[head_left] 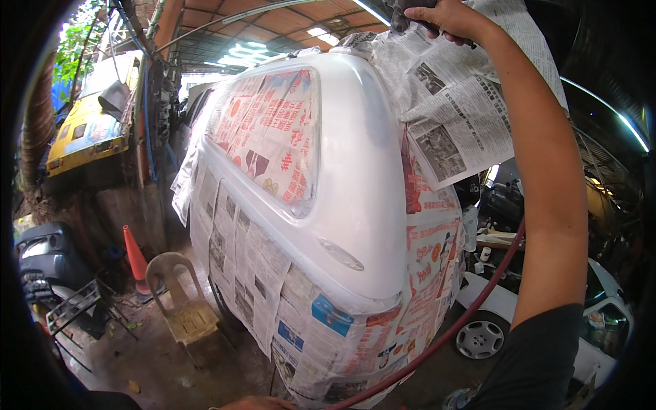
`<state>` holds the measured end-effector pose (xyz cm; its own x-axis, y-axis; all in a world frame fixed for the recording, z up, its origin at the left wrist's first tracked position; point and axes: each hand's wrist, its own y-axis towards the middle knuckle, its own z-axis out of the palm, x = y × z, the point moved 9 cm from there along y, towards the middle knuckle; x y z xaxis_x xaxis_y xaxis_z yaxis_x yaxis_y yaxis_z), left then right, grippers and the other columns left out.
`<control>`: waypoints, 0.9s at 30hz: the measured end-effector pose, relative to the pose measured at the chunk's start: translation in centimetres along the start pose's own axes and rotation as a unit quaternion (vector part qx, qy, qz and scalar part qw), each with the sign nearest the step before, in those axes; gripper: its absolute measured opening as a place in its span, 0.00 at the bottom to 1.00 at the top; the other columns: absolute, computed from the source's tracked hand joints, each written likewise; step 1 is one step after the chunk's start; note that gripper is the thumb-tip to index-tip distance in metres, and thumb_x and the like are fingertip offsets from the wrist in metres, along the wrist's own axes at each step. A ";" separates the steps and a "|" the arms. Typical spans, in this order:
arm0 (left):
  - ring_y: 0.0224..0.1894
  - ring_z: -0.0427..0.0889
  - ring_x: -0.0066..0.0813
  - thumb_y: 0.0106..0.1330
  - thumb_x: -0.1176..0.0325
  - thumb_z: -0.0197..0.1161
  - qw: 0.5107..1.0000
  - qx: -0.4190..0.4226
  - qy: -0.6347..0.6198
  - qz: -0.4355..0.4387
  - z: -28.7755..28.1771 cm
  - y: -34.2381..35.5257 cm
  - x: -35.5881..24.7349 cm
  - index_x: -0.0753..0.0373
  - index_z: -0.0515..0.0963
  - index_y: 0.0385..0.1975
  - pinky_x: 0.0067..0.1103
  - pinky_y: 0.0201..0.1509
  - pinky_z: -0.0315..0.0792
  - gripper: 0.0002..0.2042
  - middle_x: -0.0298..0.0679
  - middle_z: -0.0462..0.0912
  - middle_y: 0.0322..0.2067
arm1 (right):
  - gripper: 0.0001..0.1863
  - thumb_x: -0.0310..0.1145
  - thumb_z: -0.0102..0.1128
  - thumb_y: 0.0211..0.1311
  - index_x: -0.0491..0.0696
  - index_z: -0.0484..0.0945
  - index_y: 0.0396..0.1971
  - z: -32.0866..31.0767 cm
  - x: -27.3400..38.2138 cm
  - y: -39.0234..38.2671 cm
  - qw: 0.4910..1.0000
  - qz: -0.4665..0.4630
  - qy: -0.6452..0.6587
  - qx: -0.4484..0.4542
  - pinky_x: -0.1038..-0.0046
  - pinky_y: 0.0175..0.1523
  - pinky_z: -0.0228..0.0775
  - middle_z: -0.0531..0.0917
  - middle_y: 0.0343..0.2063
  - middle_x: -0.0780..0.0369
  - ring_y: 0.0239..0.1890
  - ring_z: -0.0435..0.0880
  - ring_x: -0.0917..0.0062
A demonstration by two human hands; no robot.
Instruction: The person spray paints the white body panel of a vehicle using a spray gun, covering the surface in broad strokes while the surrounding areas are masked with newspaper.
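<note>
High at the top edge, my right hand is wrapped round a dark spray gun, partly cut off by the frame. The gun is near the roof end of a vehicle's white rear body panel. Newspaper masking covers the side below the panel, and red-printed sheets cover its side window. Only the back of my left hand shows at the bottom edge, with its fingers hidden. Close beside it, a dark red hose curves up toward my right arm.
At the left stand a beige plastic chair, an orange traffic cone and a dark scooter. A yellow vehicle body is behind them. At the right a white car is parked close by. More newspaper hangs over the roof edge.
</note>
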<state>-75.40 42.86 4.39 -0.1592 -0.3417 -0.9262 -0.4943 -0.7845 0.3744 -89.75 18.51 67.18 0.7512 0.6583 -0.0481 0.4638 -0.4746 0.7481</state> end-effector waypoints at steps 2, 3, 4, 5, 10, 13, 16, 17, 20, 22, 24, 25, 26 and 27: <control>0.53 0.83 0.51 0.67 0.60 0.67 1.000 -0.001 -0.010 -0.010 0.7 0.3 0.1 0.68 0.88 0.40 0.43 0.60 0.72 0.15 0.46 0.90 0.41 | 0.19 0.50 0.64 0.68 0.50 0.81 0.27 -0.4 -0.3 -0.5 1.000 -0.004 -0.001 0.014 0.76 0.15 0.60 0.77 0.15 0.68 0.10 0.68 0.83; 0.53 0.83 0.51 0.67 0.60 0.67 0.999 -0.008 -0.021 -0.023 1.1 0.2 0.2 0.68 0.88 0.40 0.43 0.60 0.72 0.15 0.46 0.90 0.41 | 0.19 0.50 0.64 0.68 0.50 0.81 0.26 -0.1 -0.5 -0.9 1.000 -0.005 0.000 0.023 0.76 0.15 0.59 0.77 0.15 0.68 0.10 0.68 0.83; 0.53 0.83 0.51 0.67 0.61 0.67 0.999 -0.015 -0.032 -0.035 1.4 0.1 0.4 0.68 0.88 0.40 0.43 0.60 0.72 0.15 0.46 0.90 0.41 | 0.19 0.51 0.64 0.68 0.50 0.81 0.26 0.0 -0.8 -1.2 0.999 -0.005 0.001 0.032 0.76 0.15 0.59 0.77 0.14 0.69 0.10 0.68 0.84; 0.53 0.83 0.51 0.67 0.61 0.67 0.999 -0.016 -0.032 -0.037 1.7 0.1 0.4 0.68 0.88 0.39 0.43 0.61 0.72 0.14 0.46 0.90 0.41 | 0.19 0.51 0.64 0.68 0.50 0.81 0.26 0.0 -1.0 -1.6 0.999 -0.001 0.000 0.035 0.76 0.15 0.59 0.77 0.15 0.69 0.10 0.68 0.84; 0.53 0.83 0.50 0.68 0.61 0.66 0.999 0.038 -0.001 -0.003 3.5 0.0 2.5 0.68 0.87 0.37 0.42 0.63 0.70 0.14 0.46 0.90 0.41 | 0.19 0.52 0.63 0.69 0.50 0.82 0.29 -2.3 -1.5 -7.5 0.999 0.026 -0.036 0.017 0.76 0.17 0.57 0.80 0.19 0.67 0.11 0.67 0.86; 0.52 0.84 0.50 0.68 0.62 0.67 0.999 0.020 -0.011 -0.026 4.5 -0.7 4.9 0.68 0.87 0.38 0.43 0.64 0.70 0.13 0.46 0.90 0.42 | 0.19 0.51 0.61 0.71 0.49 0.82 0.31 -2.0 0.1 -14.5 0.999 0.036 0.006 0.003 0.79 0.16 0.56 0.80 0.21 0.68 0.11 0.67 0.86; 0.52 0.84 0.51 0.68 0.63 0.67 0.993 0.001 -0.058 -0.105 6.2 -0.4 7.0 0.68 0.87 0.39 0.43 0.64 0.69 0.13 0.47 0.89 0.43 | 0.21 0.51 0.60 0.71 0.46 0.81 0.29 -2.4 -1.3 -17.2 0.999 0.017 -0.008 0.036 0.78 0.17 0.56 0.77 0.16 0.69 0.11 0.67 0.86; 0.52 0.83 0.51 0.68 0.63 0.67 0.993 0.012 -0.069 -0.097 7.1 0.1 7.1 0.68 0.87 0.40 0.43 0.64 0.70 0.13 0.48 0.89 0.43 | 0.22 0.51 0.61 0.71 0.46 0.81 0.28 -2.5 -2.0 -17.8 0.998 0.016 -0.013 0.054 0.78 0.17 0.57 0.77 0.15 0.69 0.11 0.68 0.86; 0.53 0.83 0.51 0.67 0.63 0.68 0.994 0.036 -0.063 -0.075 8.4 1.5 6.7 0.68 0.87 0.41 0.42 0.63 0.70 0.13 0.49 0.89 0.44 | 0.24 0.52 0.64 0.68 0.43 0.82 0.26 -4.0 -2.0 -20.8 0.999 0.010 -0.022 0.044 0.76 0.18 0.60 0.78 0.15 0.66 0.12 0.71 0.83; 0.54 0.82 0.51 0.67 0.63 0.68 0.996 0.039 -0.044 -0.071 9.2 1.6 6.5 0.68 0.87 0.42 0.42 0.62 0.70 0.14 0.50 0.89 0.44 | 0.25 0.53 0.65 0.67 0.42 0.84 0.28 -3.8 -2.9 -21.4 0.998 0.036 0.017 0.049 0.75 0.20 0.62 0.80 0.16 0.65 0.12 0.72 0.83; 0.54 0.82 0.51 0.67 0.62 0.68 0.996 0.039 -0.024 -0.076 9.9 1.5 6.4 0.68 0.87 0.42 0.42 0.63 0.70 0.14 0.51 0.88 0.45 | 0.25 0.53 0.65 0.66 0.42 0.84 0.28 -3.5 -3.2 -20.9 0.999 -0.026 0.007 0.028 0.76 0.20 0.62 0.80 0.16 0.65 0.12 0.72 0.83; 0.54 0.82 0.50 0.67 0.62 0.68 0.996 0.044 -0.013 -0.075 10.1 1.6 6.3 0.68 0.87 0.43 0.42 0.63 0.70 0.14 0.51 0.88 0.45 | 0.25 0.54 0.65 0.66 0.43 0.84 0.29 -3.7 -3.1 -20.8 0.998 -0.054 -0.002 0.014 0.76 0.20 0.62 0.80 0.16 0.65 0.12 0.72 0.83; 0.54 0.82 0.50 0.67 0.61 0.68 0.996 0.042 -0.007 -0.077 10.3 1.6 6.1 0.67 0.87 0.43 0.42 0.63 0.70 0.15 0.50 0.89 0.45 | 0.25 0.54 0.65 0.66 0.43 0.84 0.29 -3.5 -3.7 -20.6 0.999 -0.039 0.001 0.024 0.76 0.20 0.62 0.80 0.16 0.66 0.12 0.71 0.83; 0.54 0.83 0.50 0.67 0.61 0.68 0.996 0.038 -0.001 -0.079 10.6 1.4 6.0 0.67 0.87 0.43 0.42 0.64 0.69 0.15 0.50 0.89 0.45 | 0.25 0.54 0.65 0.66 0.43 0.84 0.28 -3.2 -4.1 -20.4 0.999 -0.024 0.007 0.034 0.76 0.20 0.61 0.80 0.15 0.66 0.12 0.71 0.83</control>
<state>-86.13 45.25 -1.12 -0.0750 -0.2160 -0.9735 -0.5773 -0.7866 0.2190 -103.79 27.35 54.29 0.7210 0.6890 -0.0735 0.5305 -0.4806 0.6982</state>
